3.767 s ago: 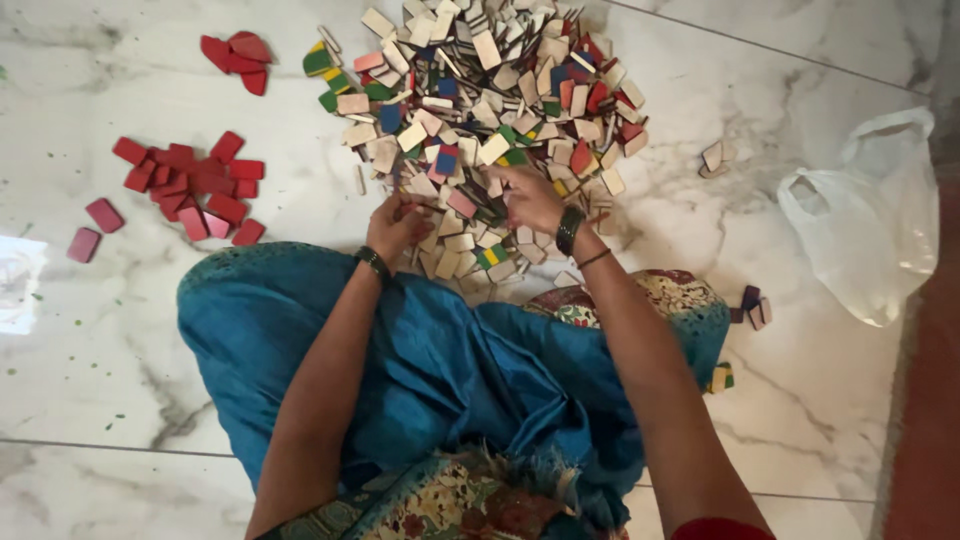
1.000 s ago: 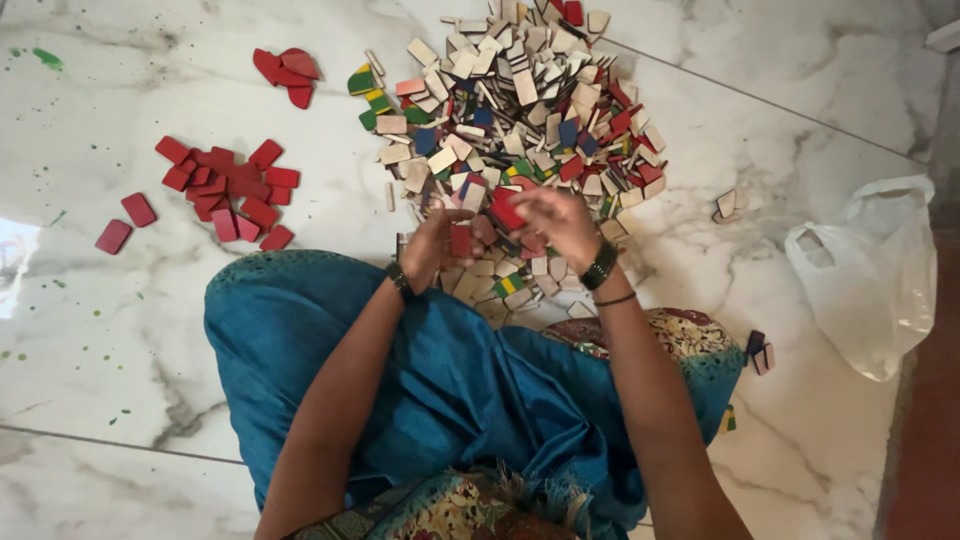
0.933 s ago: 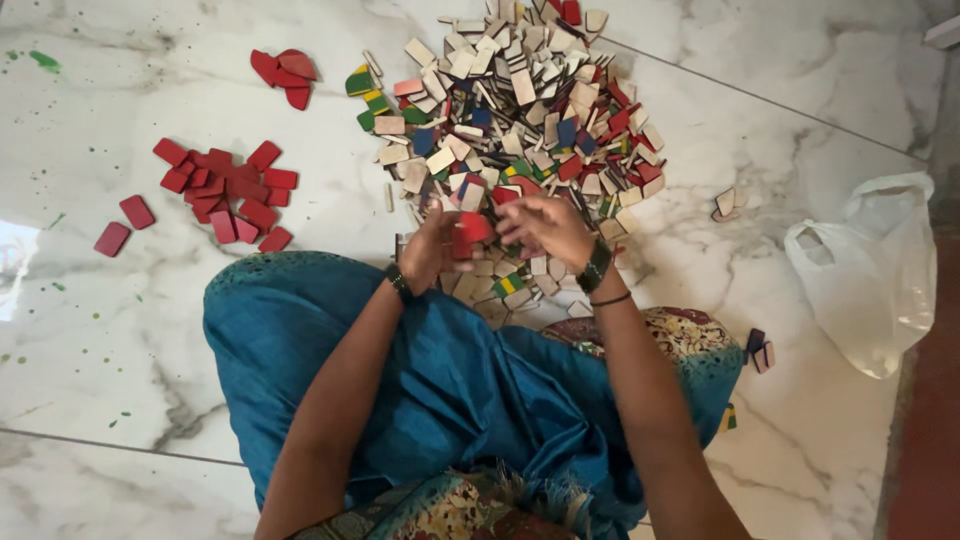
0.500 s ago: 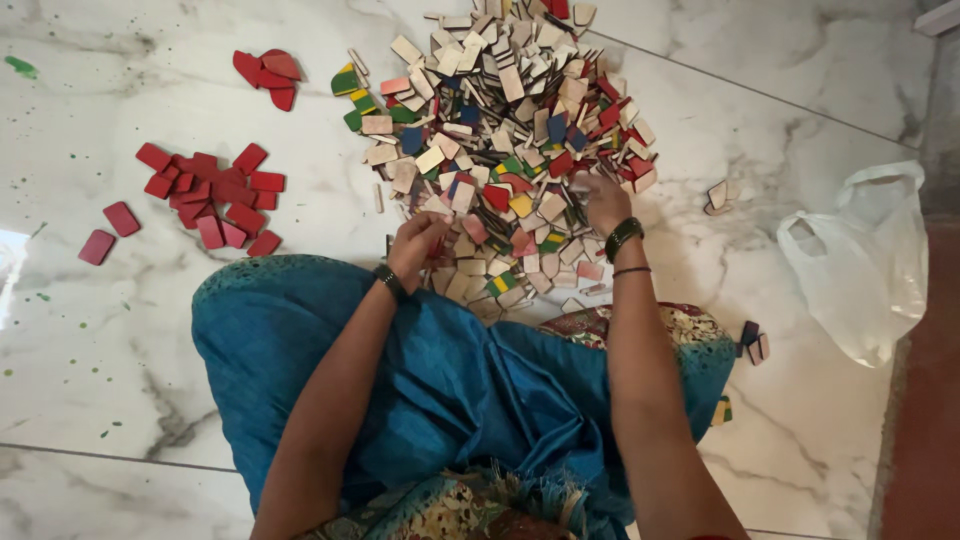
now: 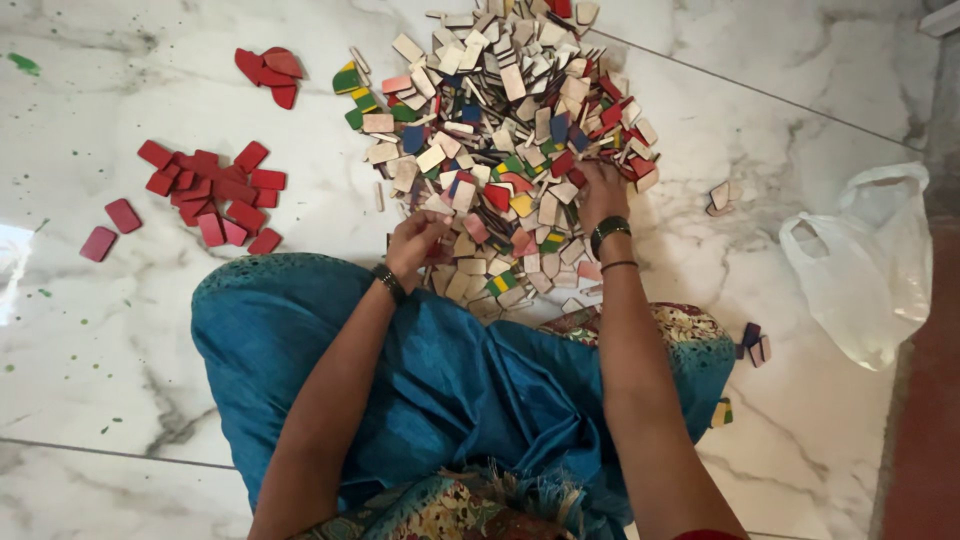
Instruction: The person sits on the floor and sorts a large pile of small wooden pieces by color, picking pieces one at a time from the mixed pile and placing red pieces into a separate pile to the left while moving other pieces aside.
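So there's a big heap of small flat tiles [image 5: 500, 150] filling the upper middle of the frame on a white marble floor [image 5: 120, 340], mostly bare wood colour with red, blue, green and yellow faces mixed in. The left hand [image 5: 415, 245] sits at the lower left edge of the heap, fingers curled in around something small, maybe a tile or two, but I honestly can't tell what's inside the curl. The right hand [image 5: 603, 190] is planted on the right side of the heap, fingers spread flat-ish among the pieces. Whether it's pinching one I can't tell, since the fingertips are buried.

These look thin, stiff and light, probably wood, so they'd slide easily on the smooth marble and over each other. My guess is you'd pinch one by its edges or slide it off the pile, rather than try to lift it flat off the floor.

Over at the upper left there's a sorted batch of red tiles [image 5: 210, 190], plus a few more red ones [image 5: 270, 70] higher up. A crumpled clear plastic bag [image 5: 865, 265] lies at the right. The top of the heap is cut off by the frame, and the blue cloth [image 5: 440, 380] over the lap hides whatever's under it.
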